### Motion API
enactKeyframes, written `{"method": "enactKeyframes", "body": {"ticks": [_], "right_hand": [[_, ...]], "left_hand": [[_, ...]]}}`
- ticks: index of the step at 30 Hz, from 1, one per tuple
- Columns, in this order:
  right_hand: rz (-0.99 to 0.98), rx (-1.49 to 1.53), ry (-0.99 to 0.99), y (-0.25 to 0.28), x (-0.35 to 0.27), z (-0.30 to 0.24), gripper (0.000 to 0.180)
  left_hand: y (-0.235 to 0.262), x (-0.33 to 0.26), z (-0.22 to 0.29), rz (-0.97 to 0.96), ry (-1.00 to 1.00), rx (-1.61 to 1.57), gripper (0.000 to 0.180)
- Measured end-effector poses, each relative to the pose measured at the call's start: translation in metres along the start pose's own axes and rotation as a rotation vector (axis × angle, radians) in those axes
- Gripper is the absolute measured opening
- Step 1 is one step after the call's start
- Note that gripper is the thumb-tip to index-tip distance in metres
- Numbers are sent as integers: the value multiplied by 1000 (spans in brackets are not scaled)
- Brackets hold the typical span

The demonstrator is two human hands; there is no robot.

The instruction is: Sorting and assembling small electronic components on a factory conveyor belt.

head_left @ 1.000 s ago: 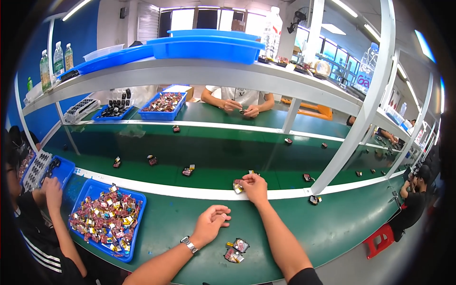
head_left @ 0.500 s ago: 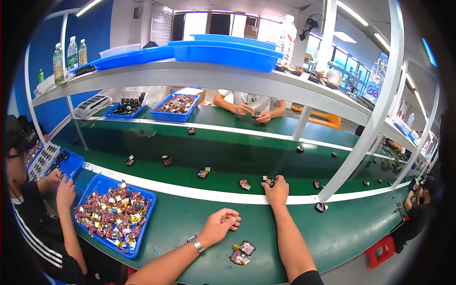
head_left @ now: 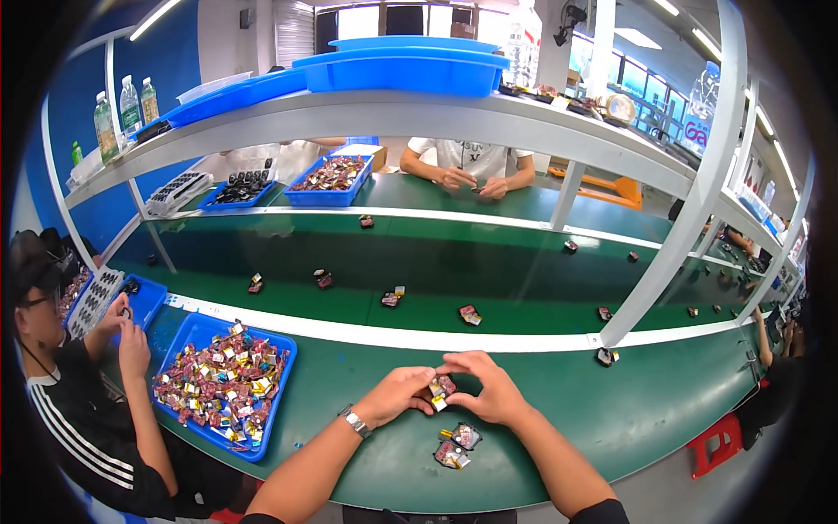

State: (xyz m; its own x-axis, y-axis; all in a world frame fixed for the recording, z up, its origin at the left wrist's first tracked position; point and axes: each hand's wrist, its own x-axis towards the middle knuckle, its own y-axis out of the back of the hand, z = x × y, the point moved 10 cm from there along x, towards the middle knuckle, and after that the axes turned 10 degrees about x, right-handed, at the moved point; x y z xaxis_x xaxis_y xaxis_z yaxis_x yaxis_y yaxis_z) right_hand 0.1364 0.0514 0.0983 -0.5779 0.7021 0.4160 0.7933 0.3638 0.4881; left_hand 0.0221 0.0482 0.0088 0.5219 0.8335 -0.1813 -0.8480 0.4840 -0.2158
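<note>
Both hands meet over the green table [head_left: 384, 472], just inside the white rail [head_left: 384, 335]. Between their fingertips is a small electronic assembly [head_left: 440, 393] with a reddish circuit board and a white-and-yellow part. My left hand [head_left: 397, 395], its wrist wearing a metal watch, grips the assembly from the left. From the right, my right hand [head_left: 496, 390] holds it with thumb and fingers curved round. Nearer me, two similar assemblies in dark shells, one [head_left: 466, 435] and another [head_left: 450, 454], lie side by side on the table. Fingers partly hide the held piece.
A blue tray [head_left: 282, 393] heaped with reddish boards stands to my left, beside a co-worker's hands [head_left: 127, 332]. Past the rail, several assemblies lie on the green belt [head_left: 524, 301]. A white post [head_left: 668, 262] rises at right; a shelf [head_left: 393, 112] spans above. Another person sits opposite.
My right hand has come back from the belt side of the rail with an assembly. My left hand, earlier empty, now grips it too. The view has shifted slightly.
</note>
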Motion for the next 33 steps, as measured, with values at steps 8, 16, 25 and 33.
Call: {"method": "enactKeyframes", "body": {"ticks": [8, 16, 25, 33], "right_hand": [[171, -130, 166, 9, 2, -18, 41], [199, -465, 355, -3, -3, -42, 26], [34, -343, 252, -9, 4, -28, 19], [19, -349, 235, -2, 2, -26, 15]], "left_hand": [[-3, -6, 9, 62, -54, -123, 40], [-4, -2, 3, 118, -101, -225, 32], [-3, 0, 0, 160, -117, -170, 29], [-6, 1, 5, 167, -122, -89, 32]]}}
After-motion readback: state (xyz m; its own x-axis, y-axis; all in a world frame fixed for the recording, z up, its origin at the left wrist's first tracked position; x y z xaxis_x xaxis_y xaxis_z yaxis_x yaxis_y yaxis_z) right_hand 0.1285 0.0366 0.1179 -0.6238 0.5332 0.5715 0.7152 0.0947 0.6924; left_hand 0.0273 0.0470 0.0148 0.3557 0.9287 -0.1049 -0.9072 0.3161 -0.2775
